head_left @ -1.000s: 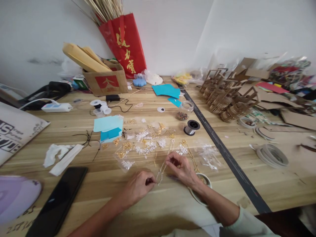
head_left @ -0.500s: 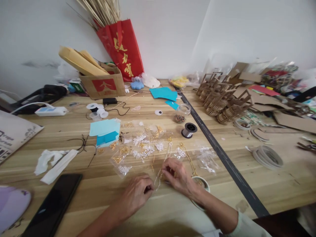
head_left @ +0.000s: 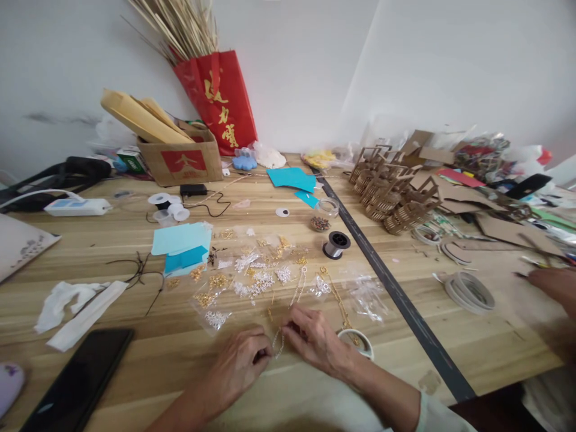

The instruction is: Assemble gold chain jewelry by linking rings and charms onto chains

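A thin silver chain runs from a ring on the table down to my right hand, whose thumb and forefinger pinch it. Part of the chain hangs in a loop between my two hands. My left hand is closed at the loop's left end, its fingertips pressed together on the chain. Right of it lies a gold chain, reaching a round white dish beside my right wrist. Small bags of gold and silver findings are spread beyond my hands.
A wire spool and a bead dish stand beyond the chains. A black phone lies at the left. Wooden baskets are at the back right. Another person's hand is at the right edge.
The view has shifted a little to the right. My hands still pinch the silver chain, its loop now rounder between them. Another person's hand has come into view at the right.
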Demonstrator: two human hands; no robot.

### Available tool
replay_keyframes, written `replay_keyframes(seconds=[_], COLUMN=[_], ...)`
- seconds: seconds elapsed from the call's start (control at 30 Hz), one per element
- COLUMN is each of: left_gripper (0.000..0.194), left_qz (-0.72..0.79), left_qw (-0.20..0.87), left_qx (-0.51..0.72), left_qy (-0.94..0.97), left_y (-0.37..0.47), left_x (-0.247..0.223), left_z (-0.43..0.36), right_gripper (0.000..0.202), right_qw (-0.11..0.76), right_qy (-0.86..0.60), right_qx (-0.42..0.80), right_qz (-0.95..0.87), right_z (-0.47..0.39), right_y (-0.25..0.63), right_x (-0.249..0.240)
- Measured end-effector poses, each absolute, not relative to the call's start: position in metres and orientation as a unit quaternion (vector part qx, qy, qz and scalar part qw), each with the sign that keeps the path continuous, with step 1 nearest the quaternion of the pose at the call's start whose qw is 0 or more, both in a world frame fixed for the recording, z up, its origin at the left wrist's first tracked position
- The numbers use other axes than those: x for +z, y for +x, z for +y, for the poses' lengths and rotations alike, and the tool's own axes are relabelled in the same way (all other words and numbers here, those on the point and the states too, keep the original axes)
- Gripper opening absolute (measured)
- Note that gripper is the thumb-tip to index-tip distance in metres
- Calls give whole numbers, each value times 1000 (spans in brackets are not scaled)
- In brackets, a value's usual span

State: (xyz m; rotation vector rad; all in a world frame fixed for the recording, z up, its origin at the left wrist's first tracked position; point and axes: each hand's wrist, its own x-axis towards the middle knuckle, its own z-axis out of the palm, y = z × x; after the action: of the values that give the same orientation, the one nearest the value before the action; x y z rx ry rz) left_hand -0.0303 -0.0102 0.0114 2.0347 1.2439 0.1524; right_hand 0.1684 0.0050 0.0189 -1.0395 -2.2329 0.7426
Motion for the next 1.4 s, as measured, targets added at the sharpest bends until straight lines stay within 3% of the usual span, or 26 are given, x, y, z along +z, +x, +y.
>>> replay_keyframes(seconds=[0.23, 0.47, 0.67, 0.8, 0.97, 1.4], left_gripper=[19, 15, 16, 18, 17, 19], left_qz=[489, 486, 478, 467, 468, 461], left_qw=[385, 369, 370, 371, 373, 365], left_qx=[56, 37, 14, 9, 16, 18], left_qy=[781, 791, 796, 803, 801, 809], left_y=[-32, -32, -30, -31, -32, -32], left_x=[18, 14, 22, 22, 17, 15], left_z=[-12, -10, -7, -6, -6, -5], right_gripper=[14, 13, 9, 18, 21, 17], right_qw=[291, 83, -10, 4, 54, 32], right_qy=[-430, -343, -367, -481, -612, -614], right_qx=[259, 166, 125, 158, 66, 142], right_qz=[-815, -921, -922, -862, -786, -776], right_z=[15, -5, -20, -20, -19, -22], right_y=[177, 176, 196, 234, 281, 278], right_x=[30, 62, 72, 69, 66, 55])
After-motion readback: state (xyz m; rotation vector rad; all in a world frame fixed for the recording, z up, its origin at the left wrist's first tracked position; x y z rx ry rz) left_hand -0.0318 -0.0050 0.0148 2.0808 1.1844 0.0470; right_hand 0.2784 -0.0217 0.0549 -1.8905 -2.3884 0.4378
